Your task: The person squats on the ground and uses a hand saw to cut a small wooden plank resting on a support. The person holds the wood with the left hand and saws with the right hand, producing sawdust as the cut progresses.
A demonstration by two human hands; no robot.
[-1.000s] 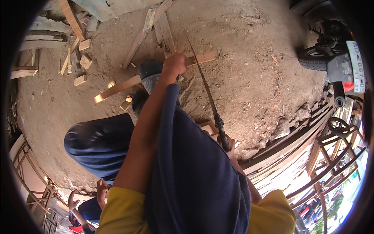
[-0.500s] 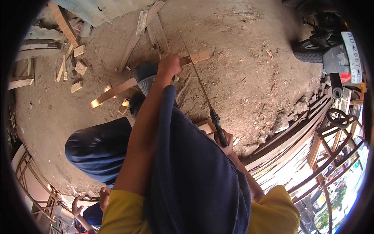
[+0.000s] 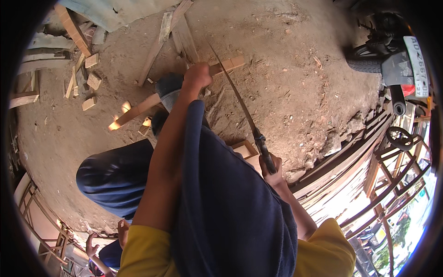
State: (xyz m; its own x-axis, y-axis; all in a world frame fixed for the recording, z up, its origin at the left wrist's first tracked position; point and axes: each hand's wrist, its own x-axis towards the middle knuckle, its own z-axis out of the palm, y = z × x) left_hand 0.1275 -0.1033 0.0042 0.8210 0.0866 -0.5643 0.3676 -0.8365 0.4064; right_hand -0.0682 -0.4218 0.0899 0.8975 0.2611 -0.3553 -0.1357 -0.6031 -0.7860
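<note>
A long, narrow wooden plank (image 3: 140, 110) lies slantwise near the ground, with a foot in dark footwear (image 3: 168, 86) resting on it. My left hand (image 3: 198, 75) is closed round the plank, just left of a handsaw's blade. The handsaw (image 3: 242, 102) crosses the plank's right part, its thin blade pointing up and away from me. My right hand (image 3: 272, 169) grips the saw's dark handle beside my knee. Whether the teeth have cut into the wood is too small to tell.
Short wood blocks (image 3: 94, 81) and boards (image 3: 184, 39) lie about on the dirt. A motorbike's rear wheel (image 3: 364, 64) stands far right, above stacked planks (image 3: 341, 184). A small wooden box (image 3: 245, 148) sits by my knee. Another person's hand (image 3: 91, 245) shows lower left.
My right hand has drawn the saw back toward me and slightly right. My left hand keeps its hold on the plank; the view has shifted a little.
</note>
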